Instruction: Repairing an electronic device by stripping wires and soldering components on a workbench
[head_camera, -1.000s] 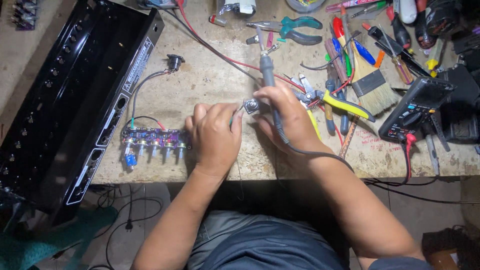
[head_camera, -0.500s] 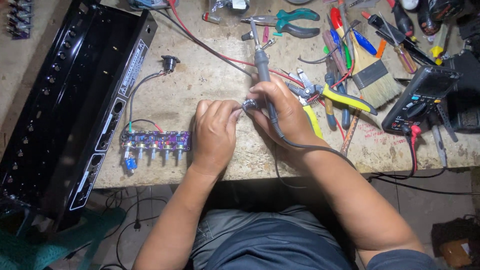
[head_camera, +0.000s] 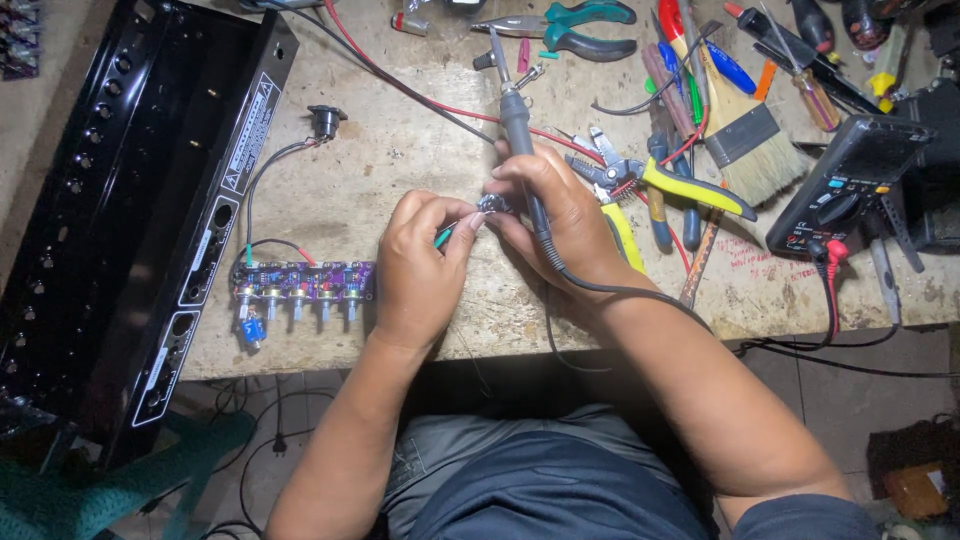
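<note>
- Stuff count first: one soldering iron (head_camera: 517, 120), one small metal part (head_camera: 490, 206), one purple circuit board (head_camera: 300, 283) with a row of knob shafts, one black chassis (head_camera: 110, 200) off to your left, one paintbrush (head_camera: 740, 125), one multimeter (head_camera: 850, 180), one pair of teal-handled pliers (head_camera: 580, 28), one yellow-handled stripper (head_camera: 670, 180). The screwdriver heap at top right is too tangled to count.
- Your left hand (head_camera: 420, 265) has thumb and first fingers nearly closed, pinching that metal part from its left side; a green wire (head_camera: 443, 237) sticks out just under the fingertips.
- Your right hand (head_camera: 565, 225) is curled snug around the iron's barrel, tip pointing away from you, cord running back over your wrist. Its fingertips touch the same part from the right.
- So the part sits mid-bench, right between both hands, just above the surface.
- Bench (head_camera: 400, 160) is pale, scuffed and stained. Red lead (head_camera: 400, 75) crosses it. Under the edge: your dark shorts, loose cables on a grey floor.
</note>
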